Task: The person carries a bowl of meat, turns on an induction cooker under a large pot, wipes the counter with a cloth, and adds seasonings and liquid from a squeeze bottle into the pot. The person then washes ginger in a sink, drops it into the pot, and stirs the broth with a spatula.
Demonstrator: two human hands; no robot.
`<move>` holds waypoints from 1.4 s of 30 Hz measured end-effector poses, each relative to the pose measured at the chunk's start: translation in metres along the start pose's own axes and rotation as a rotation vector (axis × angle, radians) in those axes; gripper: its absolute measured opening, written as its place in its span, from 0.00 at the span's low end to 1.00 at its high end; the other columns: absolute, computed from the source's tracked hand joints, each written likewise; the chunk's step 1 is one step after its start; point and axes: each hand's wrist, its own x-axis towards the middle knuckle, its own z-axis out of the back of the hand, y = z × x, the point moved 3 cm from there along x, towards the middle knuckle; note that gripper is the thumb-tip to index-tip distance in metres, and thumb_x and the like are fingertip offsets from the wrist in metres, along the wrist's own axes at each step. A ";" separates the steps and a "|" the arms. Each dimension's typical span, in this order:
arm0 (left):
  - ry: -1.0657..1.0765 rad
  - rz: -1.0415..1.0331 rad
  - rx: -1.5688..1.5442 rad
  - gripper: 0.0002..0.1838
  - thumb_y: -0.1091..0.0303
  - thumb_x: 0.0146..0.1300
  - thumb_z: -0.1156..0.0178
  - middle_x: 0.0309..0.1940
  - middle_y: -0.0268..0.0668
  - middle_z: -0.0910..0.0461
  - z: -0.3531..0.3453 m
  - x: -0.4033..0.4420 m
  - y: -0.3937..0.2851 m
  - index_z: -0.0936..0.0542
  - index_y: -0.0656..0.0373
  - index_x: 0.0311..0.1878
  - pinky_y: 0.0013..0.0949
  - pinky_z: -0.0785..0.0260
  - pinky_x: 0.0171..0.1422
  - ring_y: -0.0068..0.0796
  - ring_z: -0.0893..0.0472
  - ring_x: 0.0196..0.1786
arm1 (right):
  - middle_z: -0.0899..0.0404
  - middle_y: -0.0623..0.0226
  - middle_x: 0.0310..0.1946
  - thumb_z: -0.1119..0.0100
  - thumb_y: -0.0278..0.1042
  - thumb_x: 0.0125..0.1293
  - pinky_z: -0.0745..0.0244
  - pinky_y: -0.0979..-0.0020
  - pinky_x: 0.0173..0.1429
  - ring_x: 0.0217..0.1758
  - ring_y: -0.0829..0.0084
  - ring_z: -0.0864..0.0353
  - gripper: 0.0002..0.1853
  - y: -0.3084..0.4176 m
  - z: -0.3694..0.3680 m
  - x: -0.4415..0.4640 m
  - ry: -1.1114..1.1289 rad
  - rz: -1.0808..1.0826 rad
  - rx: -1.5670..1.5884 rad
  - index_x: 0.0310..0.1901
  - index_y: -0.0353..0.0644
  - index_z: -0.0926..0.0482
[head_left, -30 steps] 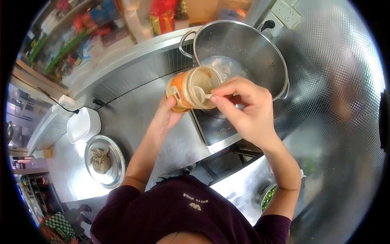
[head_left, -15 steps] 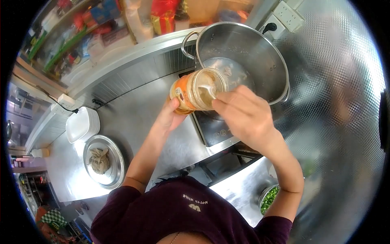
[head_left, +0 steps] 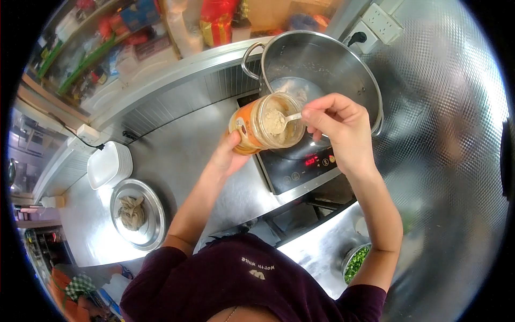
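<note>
My left hand [head_left: 229, 153] is wrapped round a jar [head_left: 250, 126] with an orange label, tilted so its mouth faces up and to the right. Between the thumb and fingers of my right hand [head_left: 343, 124] is the handle of a small white spoon [head_left: 293, 116]. A heap of pale beige powder [head_left: 276, 121] lies on the spoon's bowl, at the jar's mouth. Just beyond the jar stands a large steel pot [head_left: 343, 70], with cloudy liquid and pale pieces [head_left: 292, 86] in it, partly hidden by the jar and my right hand.
Under the pot is an induction cooker [head_left: 295, 170] with a lit red display. On the steel counter [head_left: 214, 206] to the left are a round metal tray [head_left: 161, 214] with a crumpled cloth [head_left: 131, 212] and stacked white trays [head_left: 107, 165]. Chopped greens [head_left: 356, 264] fill a bowl at lower right.
My right hand has turned and drawn back to the right, bringing the powder-laden spoon up at the jar's mouth. The jar has shifted slightly right. The cooker's display now shows.
</note>
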 end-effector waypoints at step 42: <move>-0.454 -0.277 0.098 0.36 0.41 0.57 0.48 0.58 0.46 0.37 0.130 -0.052 -0.074 0.42 0.52 0.63 0.32 0.33 0.50 0.37 0.30 0.53 | 0.25 0.71 0.21 0.43 0.27 0.55 0.32 0.82 0.28 0.22 0.84 0.29 0.05 -0.047 0.151 0.102 -0.073 -0.023 -0.588 0.30 0.33 0.23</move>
